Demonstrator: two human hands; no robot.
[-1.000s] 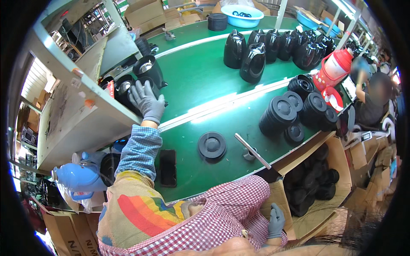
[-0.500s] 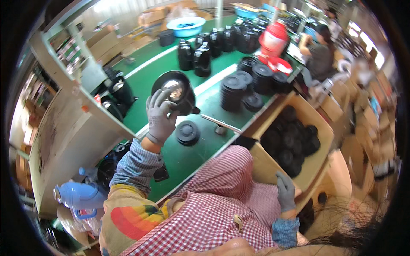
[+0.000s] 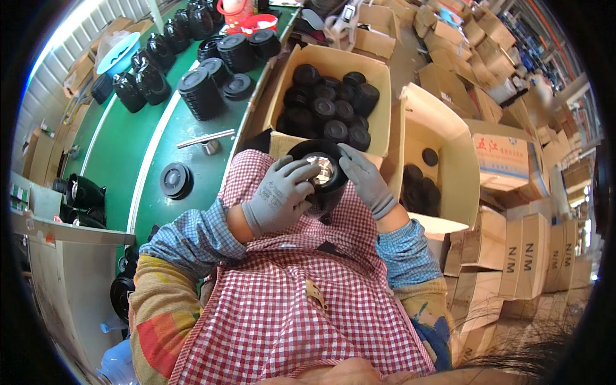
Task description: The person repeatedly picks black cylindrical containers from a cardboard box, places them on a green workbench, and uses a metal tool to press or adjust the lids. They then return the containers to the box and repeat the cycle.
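Observation:
In front of my apron I have a glossy black jug, its round end with a mirror-like silver inside facing up at me. My left hand, in a grey glove, is closed on the jug's left side, its fingers reaching over the rim. Against the right side of the rim press the fingers of my right hand, also gloved in grey. The jug's underside and both thumbs are mostly hidden. On the green bench to the left lie a round black lid and a metal bar-shaped tool.
Stacked black lids stand farther up the green bench, with several black jugs beyond. An open cardboard box of black round parts sits ahead; another box is to its right. Cartons crowd the right side.
My left hand has brought the jug from above the bench to in front of my body. My right hand has come up from beside the box onto the jug. The view has turned right.

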